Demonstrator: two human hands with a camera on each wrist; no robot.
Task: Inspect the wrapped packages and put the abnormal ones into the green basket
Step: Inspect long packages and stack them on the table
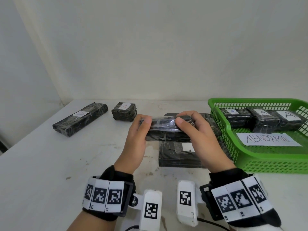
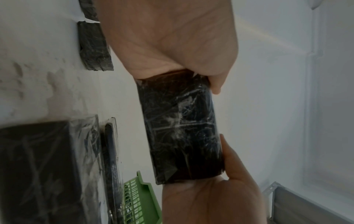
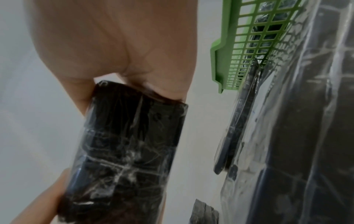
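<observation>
While gripping each end, my left hand (image 1: 135, 139) and right hand (image 1: 202, 139) are holding a wrapped package (image 1: 166, 130) at frame centre. At right, the green basket (image 1: 233, 147) is sitting.

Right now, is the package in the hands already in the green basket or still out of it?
Out. Both hands, left hand and right hand, hold the package above the table, left of the green basket.

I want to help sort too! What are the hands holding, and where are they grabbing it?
Both hands hold one black wrapped package above the table. The left hand grips its left end, the right hand its right end.
</observation>
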